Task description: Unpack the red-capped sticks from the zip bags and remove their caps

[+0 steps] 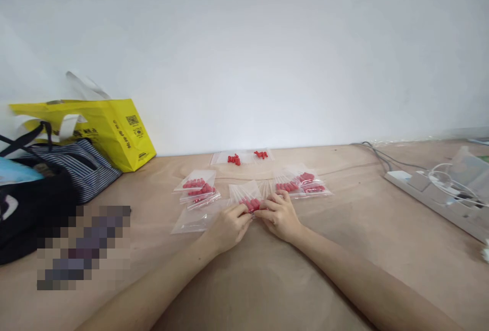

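Between my hands lies a clear plastic zip bag (244,191) with several small red pieces (252,204) inside. My left hand (230,226) pinches its near edge from the left. From the right, my right hand (280,216) has its fingers closed on the same near edge. A flat clear bag (196,217) sits beside my left hand. Behind it is a pile of bags with red pieces (196,186). Past my right hand rests another group of filled bags (303,181). Farther back, loose red pieces (234,159) lie on clear plastic (246,157).
A yellow shopping bag (126,137) and a striped bag (91,163) stand at the left, with a black bag (42,209) in front. A blurred-out dark object (86,247) lies nearer. On the right is a white power strip (431,201) with cables. A white wall (267,56) rises behind the table.
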Demonstrator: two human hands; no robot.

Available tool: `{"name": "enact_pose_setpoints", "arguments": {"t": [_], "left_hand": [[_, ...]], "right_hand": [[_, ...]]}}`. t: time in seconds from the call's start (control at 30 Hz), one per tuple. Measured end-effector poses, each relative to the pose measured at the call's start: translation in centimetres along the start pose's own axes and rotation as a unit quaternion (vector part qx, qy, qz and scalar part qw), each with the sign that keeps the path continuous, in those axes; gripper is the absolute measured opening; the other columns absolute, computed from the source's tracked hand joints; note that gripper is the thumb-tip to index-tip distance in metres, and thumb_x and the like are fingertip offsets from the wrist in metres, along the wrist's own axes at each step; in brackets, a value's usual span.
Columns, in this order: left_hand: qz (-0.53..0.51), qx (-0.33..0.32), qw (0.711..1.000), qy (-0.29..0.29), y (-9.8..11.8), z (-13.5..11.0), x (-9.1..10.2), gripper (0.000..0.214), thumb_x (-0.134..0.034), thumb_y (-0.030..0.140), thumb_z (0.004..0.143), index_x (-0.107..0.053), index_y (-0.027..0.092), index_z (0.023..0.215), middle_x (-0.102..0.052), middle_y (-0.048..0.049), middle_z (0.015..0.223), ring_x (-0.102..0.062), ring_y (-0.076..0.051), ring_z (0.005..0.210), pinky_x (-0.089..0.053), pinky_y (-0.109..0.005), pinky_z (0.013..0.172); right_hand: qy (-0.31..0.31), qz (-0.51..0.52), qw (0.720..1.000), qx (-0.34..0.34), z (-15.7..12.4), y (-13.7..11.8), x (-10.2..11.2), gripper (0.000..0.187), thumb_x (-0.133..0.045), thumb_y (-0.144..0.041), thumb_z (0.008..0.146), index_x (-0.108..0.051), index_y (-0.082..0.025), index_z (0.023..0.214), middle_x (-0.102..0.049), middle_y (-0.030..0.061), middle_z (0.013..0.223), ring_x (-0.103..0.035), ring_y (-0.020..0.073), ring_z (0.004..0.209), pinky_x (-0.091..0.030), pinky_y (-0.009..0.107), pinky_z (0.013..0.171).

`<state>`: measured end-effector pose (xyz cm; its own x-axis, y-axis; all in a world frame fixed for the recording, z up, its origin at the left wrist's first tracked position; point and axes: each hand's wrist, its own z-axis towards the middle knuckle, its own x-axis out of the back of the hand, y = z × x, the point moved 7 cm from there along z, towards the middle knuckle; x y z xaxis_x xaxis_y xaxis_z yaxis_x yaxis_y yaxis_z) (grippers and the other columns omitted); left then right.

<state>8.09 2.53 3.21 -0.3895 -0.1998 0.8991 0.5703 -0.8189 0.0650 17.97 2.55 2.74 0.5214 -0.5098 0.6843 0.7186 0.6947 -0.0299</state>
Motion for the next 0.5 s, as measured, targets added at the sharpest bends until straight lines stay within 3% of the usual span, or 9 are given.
{"name": "enact_pose_setpoints", "arguments": {"t": [0.2, 0.37, 0.5], "left_hand": [[-0.074, 0.101, 0.992, -0.007, -1.9, 0.6, -0.2, 0.02, -0.043, 0.018, 0.081, -0.06, 0.017, 0.07, -0.057, -0.0019, 0.069, -0.053, -0.013, 0.064, -0.042, -0.025, 0.059], [-0.185, 0.197, 0.963, -0.003, -3.7, 1.0, -0.3, 0.015, -0.054, 0.021, 0.073, -0.062, 0.017, 0.061, -0.057, 0.0, 0.062, -0.053, -0.012, 0.057, -0.041, -0.023, 0.053], [-0.253, 0.23, 0.94, 0.006, -4.1, 0.8, -0.7, 0.012, -0.057, 0.021, 0.071, -0.064, 0.016, 0.062, -0.059, 0.0001, 0.064, -0.054, -0.011, 0.058, -0.042, -0.022, 0.053]], "right_hand": [[0.0, -0.005, 0.999, -0.032, -0.3, 0.7, 0.0, 0.012, -0.052, -0.026, 0.08, -0.063, -0.023, 0.083, -0.062, 0.0009, 0.079, -0.047, 0.0136, 0.077, -0.024, 0.033, 0.08], [0.032, 0.003, 0.999, -0.007, -0.2, 0.3, 0.7, 0.016, -0.048, -0.022, 0.081, -0.063, -0.027, 0.084, -0.061, 0.0001, 0.082, -0.047, 0.0131, 0.077, -0.025, 0.033, 0.08], [0.034, -0.006, 0.999, 0.01, 0.0, 0.0, 0.6, 0.018, -0.047, -0.021, 0.081, -0.064, -0.028, 0.082, -0.061, -0.0005, 0.085, -0.046, 0.0137, 0.078, -0.024, 0.034, 0.08]]}}
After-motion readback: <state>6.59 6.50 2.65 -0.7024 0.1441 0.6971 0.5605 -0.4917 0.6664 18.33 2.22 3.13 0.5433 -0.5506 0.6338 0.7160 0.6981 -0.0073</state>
